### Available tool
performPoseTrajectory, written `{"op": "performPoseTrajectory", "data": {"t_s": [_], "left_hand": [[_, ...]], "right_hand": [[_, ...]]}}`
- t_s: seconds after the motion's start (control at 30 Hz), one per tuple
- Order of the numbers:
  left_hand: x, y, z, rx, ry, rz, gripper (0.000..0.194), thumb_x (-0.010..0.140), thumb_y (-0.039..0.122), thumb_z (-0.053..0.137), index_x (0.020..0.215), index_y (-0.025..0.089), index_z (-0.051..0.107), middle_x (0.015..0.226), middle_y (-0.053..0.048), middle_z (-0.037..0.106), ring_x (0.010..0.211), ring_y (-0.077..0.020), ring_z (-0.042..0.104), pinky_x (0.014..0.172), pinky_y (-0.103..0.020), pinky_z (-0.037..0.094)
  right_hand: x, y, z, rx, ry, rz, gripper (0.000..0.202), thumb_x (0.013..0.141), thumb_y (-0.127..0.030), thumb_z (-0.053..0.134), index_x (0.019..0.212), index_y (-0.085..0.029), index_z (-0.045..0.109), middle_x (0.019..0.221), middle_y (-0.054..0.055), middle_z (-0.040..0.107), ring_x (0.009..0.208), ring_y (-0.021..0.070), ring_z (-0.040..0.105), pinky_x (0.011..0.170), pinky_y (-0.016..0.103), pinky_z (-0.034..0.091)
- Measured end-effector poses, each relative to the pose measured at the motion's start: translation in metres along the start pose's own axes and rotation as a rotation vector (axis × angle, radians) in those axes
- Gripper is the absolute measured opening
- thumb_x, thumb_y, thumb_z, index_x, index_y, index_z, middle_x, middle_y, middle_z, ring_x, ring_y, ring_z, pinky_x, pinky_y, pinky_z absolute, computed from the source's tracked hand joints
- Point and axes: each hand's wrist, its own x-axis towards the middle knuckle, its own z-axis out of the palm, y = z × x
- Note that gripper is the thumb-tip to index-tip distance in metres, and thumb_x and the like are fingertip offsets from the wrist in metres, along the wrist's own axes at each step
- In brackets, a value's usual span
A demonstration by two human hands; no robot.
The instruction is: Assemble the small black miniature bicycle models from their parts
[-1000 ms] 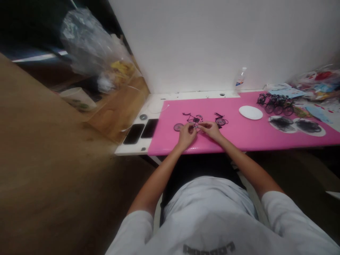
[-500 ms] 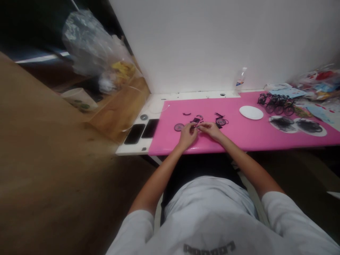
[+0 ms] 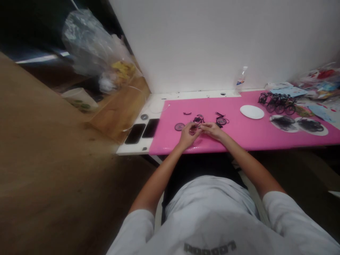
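My left hand and my right hand meet fingertip to fingertip just above the pink mat. Both are closed in a pinch around a small dark part, mostly hidden by the fingers and too small to name. Beside my left hand lies a small spoked wheel, with a thin curved black piece farther back. Small black parts lie just beyond the fingertips. Past my right hand rests another spoked wheel with black pieces around it.
Assembled miniature bicycles stand at the back right, near two white plates heaped with black parts. A bare white plate lies closer in. Two dark phones lie at the left edge; a clear bottle stands against the wall.
My left fingers have shifted slightly, with the thumb now reaching closer to the right fingertips. Both hands stay together in the same place; the parts on the mat lie as before.
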Motion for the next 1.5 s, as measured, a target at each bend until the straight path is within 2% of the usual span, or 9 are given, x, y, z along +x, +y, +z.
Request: {"op": "performPoseTrajectory", "data": {"t_s": [0.1,0.3,0.6,0.73,0.87,1.13,1.3,1.5], "left_hand": [[0.0003,-0.0002,0.0016,0.014,0.011,-0.034,0.032,0.099,0.046,0.080,0.117,0.020,0.077,0.116,-0.012,0.080,0.103,-0.0233,0.078,0.087,-0.035,0.065],[0.0009,-0.0042,0.0023,-0.001,0.052,0.050,0.022,0.100,0.041,0.081,0.108,0.021,0.077,0.105,-0.009,0.080,0.098,-0.0219,0.077,0.085,-0.034,0.064],[0.0010,0.0007,0.0017,0.042,0.036,0.027,0.024,0.098,0.043,0.080,0.104,0.021,0.074,0.104,-0.010,0.079,0.095,-0.0215,0.076,0.083,-0.035,0.065],[0.0000,0.0030,0.0025,0.053,0.014,0.085,0.021,0.098,0.040,0.079,0.104,0.020,0.073,0.101,-0.009,0.078,0.093,-0.0216,0.075,0.083,-0.036,0.064],[-0.0007,0.0032,0.0032,0.071,0.007,0.122,0.024,0.098,0.043,0.078,0.102,0.020,0.072,0.099,-0.009,0.077,0.093,-0.0224,0.074,0.084,-0.038,0.063],[-0.0001,0.0002,0.0044,0.037,0.059,0.122,0.032,0.101,0.052,0.076,0.099,0.020,0.073,0.093,-0.008,0.075,0.086,-0.0203,0.072,0.072,-0.033,0.061],[0.0005,-0.0015,0.0060,0.007,0.078,0.118,0.039,0.101,0.059,0.075,0.100,0.020,0.075,0.095,-0.008,0.075,0.087,-0.0205,0.073,0.073,-0.034,0.062],[0.0002,-0.0004,0.0060,0.001,0.075,0.115,0.040,0.102,0.059,0.074,0.099,0.019,0.076,0.094,-0.008,0.075,0.086,-0.0197,0.072,0.071,-0.033,0.061]], "right_hand": [[-0.0005,-0.0004,-0.0009,0.000,-0.016,0.018,0.053,0.062,-0.052,0.109,0.100,-0.021,0.090,0.101,0.007,0.087,0.087,0.0189,0.079,0.085,0.031,0.063],[-0.0036,-0.0028,-0.0020,-0.086,-0.075,-0.007,0.050,0.068,-0.052,0.107,0.104,-0.020,0.090,0.101,0.007,0.086,0.081,0.0163,0.077,0.079,0.028,0.061],[-0.0034,-0.0042,-0.0038,-0.112,-0.085,-0.002,0.052,0.066,-0.052,0.107,0.103,-0.020,0.090,0.096,0.006,0.086,0.080,0.0161,0.076,0.079,0.028,0.062],[-0.0021,-0.0028,-0.0058,-0.108,-0.093,-0.005,0.054,0.063,-0.053,0.109,0.101,-0.019,0.089,0.095,0.007,0.085,0.081,0.0179,0.077,0.081,0.031,0.063],[-0.0013,-0.0015,-0.0061,-0.085,-0.080,-0.016,0.055,0.059,-0.054,0.110,0.097,-0.019,0.089,0.090,0.006,0.085,0.079,0.0180,0.077,0.080,0.031,0.064],[-0.0013,0.0021,-0.0089,-0.050,-0.099,0.001,0.051,0.070,-0.048,0.107,0.109,-0.021,0.091,0.101,0.008,0.087,0.084,0.0177,0.081,0.082,0.028,0.064],[-0.0007,0.0049,-0.0095,0.007,-0.086,-0.001,0.047,0.070,-0.046,0.108,0.106,-0.022,0.090,0.097,0.005,0.086,0.081,0.0156,0.079,0.081,0.027,0.064],[-0.0002,0.0049,-0.0089,0.002,-0.117,-0.020,0.046,0.069,-0.046,0.109,0.102,-0.021,0.088,0.096,0.004,0.085,0.081,0.0148,0.079,0.080,0.026,0.064]]}}
